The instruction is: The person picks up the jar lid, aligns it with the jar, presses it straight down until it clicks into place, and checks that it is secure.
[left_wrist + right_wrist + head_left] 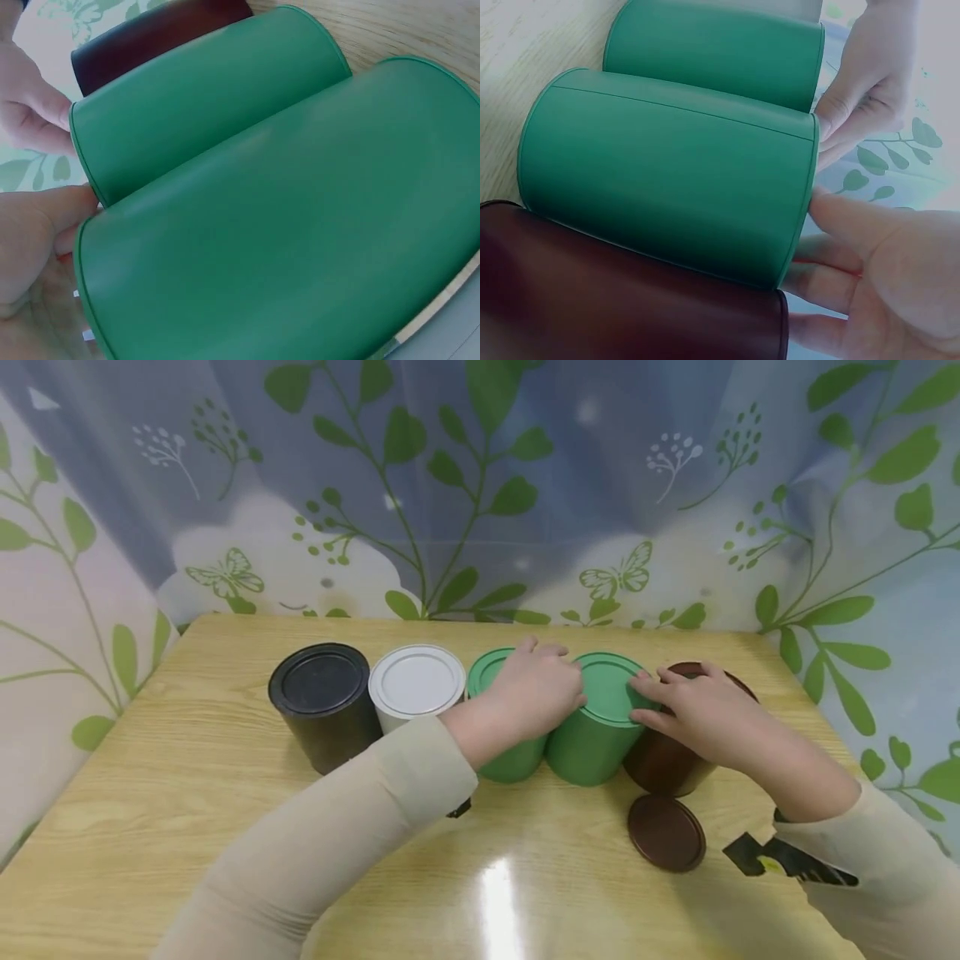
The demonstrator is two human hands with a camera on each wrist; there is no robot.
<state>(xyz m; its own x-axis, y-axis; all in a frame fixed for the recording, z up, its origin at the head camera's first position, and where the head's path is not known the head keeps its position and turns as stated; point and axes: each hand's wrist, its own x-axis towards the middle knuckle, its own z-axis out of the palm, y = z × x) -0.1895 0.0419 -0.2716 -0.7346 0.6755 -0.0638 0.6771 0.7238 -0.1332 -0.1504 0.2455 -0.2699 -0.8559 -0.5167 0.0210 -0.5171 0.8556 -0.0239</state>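
Observation:
Two green cans stand side by side in the row. My left hand (536,689) lies over the lid of the left green can (513,764), its fingertips reaching the near side of the right green can (585,752). At the opposite edge of that right can's lid, the fingertips of my right hand (705,714) touch the rim. Beneath the right hand stands a brown can (663,764), its top mostly covered. In the right wrist view, the thumb and fingers of the right hand (870,270) meet the green rim. The left wrist view shows the left thumb at the rim between the green cans.
A white can (417,681) and a black can (322,693) continue the row leftward. On the wooden table (150,760), a loose brown lid (667,832) lies in front of the brown can. A leaf-patterned curtain (450,527) hangs behind the table.

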